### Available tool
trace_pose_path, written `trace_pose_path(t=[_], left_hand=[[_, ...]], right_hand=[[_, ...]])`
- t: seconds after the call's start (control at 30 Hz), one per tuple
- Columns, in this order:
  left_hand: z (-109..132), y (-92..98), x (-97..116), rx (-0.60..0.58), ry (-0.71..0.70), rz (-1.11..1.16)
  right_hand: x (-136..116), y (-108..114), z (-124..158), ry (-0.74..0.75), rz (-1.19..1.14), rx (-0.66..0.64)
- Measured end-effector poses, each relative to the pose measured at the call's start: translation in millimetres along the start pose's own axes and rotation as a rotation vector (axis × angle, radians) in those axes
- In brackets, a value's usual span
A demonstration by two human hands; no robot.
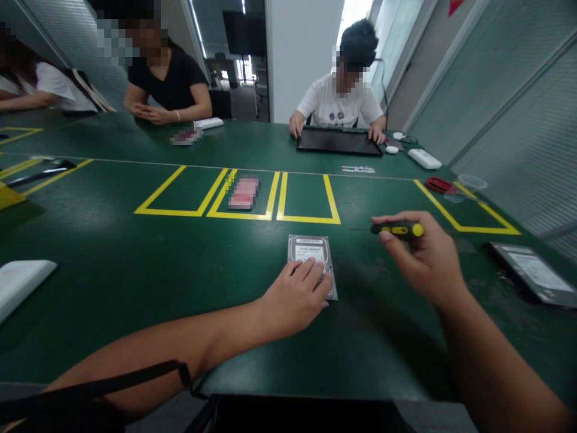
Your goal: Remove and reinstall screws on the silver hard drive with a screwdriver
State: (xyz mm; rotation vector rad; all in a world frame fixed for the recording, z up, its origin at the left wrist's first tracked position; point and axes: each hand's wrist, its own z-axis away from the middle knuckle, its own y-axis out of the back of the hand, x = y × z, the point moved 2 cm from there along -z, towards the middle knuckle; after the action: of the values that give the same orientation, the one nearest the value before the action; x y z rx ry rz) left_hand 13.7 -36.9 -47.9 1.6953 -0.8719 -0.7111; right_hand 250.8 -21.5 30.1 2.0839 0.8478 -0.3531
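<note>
A silver hard drive (311, 245) with a white label lies on the green table in front of me. My left hand (302, 294) rests palm down over its near part, fingers spread across the top and hiding some of the label. Whether the fingertips press on the drive I cannot tell. To the right, raised above the table, my right hand (424, 258) is closed round the black and yellow handle of a screwdriver (399, 230). Its thin shaft points left, apart from the drive.
Another drive-like device (536, 273) with a white label lies at the right. Yellow tape outlines (309, 219) mark the table, one around a pixelated pink object (244, 193). A white object (22, 282) sits at left. Across, a person (340, 99) holds a black panel (340, 141); others sit further left.
</note>
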Motion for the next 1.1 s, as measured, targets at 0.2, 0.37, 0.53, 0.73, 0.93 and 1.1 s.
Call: trace_pose_path(t=[0.2, 0.37, 0.53, 0.73, 0.93, 1.1], left_hand=[[-0.9, 2.9, 0.3, -0.006, 0.002, 0.002], [-0.9, 4.3, 0.1, -0.013, 0.001, 0.01], [-0.5, 5.1, 0.3, -0.014, 0.004, 0.018], [-0.3, 5.6, 0.9, -0.008, 0.003, 0.008], [-0.2, 4.3, -0.1, -0.013, 0.0, 0.017], [-0.4, 5.4, -0.7, -0.015, -0.002, 0.036]], right_hand=[[29.1, -19.0, 25.6, 0.368, 0.293, -0.312], [39.0, -31.3, 39.7, 0.482, 0.494, -0.43], [40.7, -37.6, 40.5, 0.59, 0.609, -0.485], [41.9, -41.7, 40.4, 0.636, 0.71, -0.525], [43.8, -41.6, 42.8, 0.609, 0.704, -0.563], [51.2, -34.5, 45.7, 0.549, 0.675, -0.568]])
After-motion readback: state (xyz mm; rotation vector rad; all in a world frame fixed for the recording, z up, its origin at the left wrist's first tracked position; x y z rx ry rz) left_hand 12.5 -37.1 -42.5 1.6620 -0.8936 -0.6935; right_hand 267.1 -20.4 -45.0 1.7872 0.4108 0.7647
